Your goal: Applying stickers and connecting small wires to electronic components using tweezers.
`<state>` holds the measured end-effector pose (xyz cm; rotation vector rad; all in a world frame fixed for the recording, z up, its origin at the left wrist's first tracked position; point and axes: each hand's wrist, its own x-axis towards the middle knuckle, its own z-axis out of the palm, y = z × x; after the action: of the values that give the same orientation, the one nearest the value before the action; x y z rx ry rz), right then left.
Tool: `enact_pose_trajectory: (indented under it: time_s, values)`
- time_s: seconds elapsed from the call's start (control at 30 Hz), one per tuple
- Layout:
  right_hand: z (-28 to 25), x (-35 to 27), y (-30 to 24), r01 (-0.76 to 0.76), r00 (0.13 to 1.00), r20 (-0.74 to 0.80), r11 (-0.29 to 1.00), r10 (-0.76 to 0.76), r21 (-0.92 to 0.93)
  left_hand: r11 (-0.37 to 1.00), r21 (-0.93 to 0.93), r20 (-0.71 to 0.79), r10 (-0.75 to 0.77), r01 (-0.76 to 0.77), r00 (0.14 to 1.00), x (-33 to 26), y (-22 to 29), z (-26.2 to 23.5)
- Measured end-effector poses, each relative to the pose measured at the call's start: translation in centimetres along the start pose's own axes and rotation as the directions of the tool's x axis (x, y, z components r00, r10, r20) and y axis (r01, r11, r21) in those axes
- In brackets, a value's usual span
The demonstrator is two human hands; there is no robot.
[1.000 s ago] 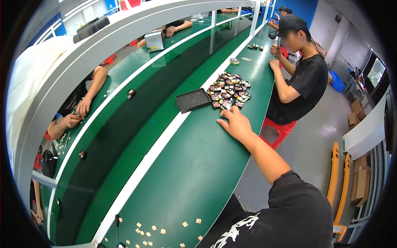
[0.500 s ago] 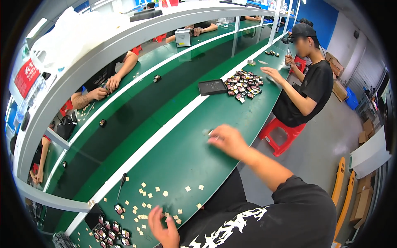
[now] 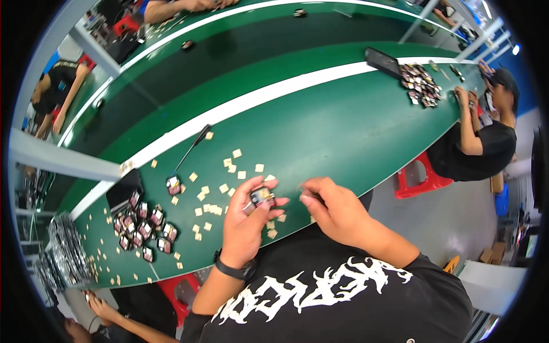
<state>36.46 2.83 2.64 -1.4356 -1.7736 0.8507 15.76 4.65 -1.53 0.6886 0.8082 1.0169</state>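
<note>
My left hand (image 3: 241, 228), a dark band at its wrist, holds a small black square module (image 3: 263, 196) with its fingers and thumb. The module's upper face shows a pale and yellowish patch. Just to the right, my right hand (image 3: 340, 212) is closed in a pinch, thumb against fingers. What sits in that pinch, if anything, is too small to make out. Pale square pads (image 3: 223, 187) lie scattered on the green table (image 3: 326, 137) around and beyond my left hand. More black modules (image 3: 144, 230) are heaped to the left, with a single module (image 3: 173, 184) beside them.
A screwdriver (image 3: 193, 147) lies behind the pads. A black tray (image 3: 119, 194) and a stack of silvery sheets (image 3: 63, 246) stand at left. Far right are another tray (image 3: 382, 62), a larger module heap (image 3: 420, 86) and a co-worker (image 3: 486, 134). Beyond runs a dark conveyor belt (image 3: 240, 51).
My right hand has come back from farther right along the table to beside my left. The left hand has risen from the pads and now holds a module. The view has turned left.
</note>
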Motion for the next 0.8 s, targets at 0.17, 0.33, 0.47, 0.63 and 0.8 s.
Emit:
enact_pose_trajectory:
  time_s: [0.17,0.33,0.47,0.63,0.8]
  values:
    - [2.0,1.2,0.0,0.21,0.976,0.077,0.969,-0.201,-0.13,0.98,0.187,-0.03,0.07,-0.064,0.997,-1.2,0.7,0.1]
    - [3.0,1.3,-0.6,0.147,0.981,0.167,0.932,-0.096,-0.331,0.83,0.497,0.014,0.282,-0.252,0.959,-2.0,-0.1,-0.9]
    - [2.8,1.4,-1.4,-0.041,0.974,0.205,0.97,0.092,-0.241,0.774,0.538,0.008,0.393,-0.335,0.92,-1.9,-0.9,-1.4]
    - [3.5,0.2,-0.2,-0.072,0.982,0.184,0.989,0.048,0.129,0.864,0.47,-0.139,0.275,-0.181,0.951,-2.3,-0.5,-0.6]
    - [3.7,0.6,-0.7,0.194,0.979,0.087,0.976,-0.186,-0.1,0.617,0.721,0.012,0.442,-0.314,0.897,-2.2,-0.9,-1.3]
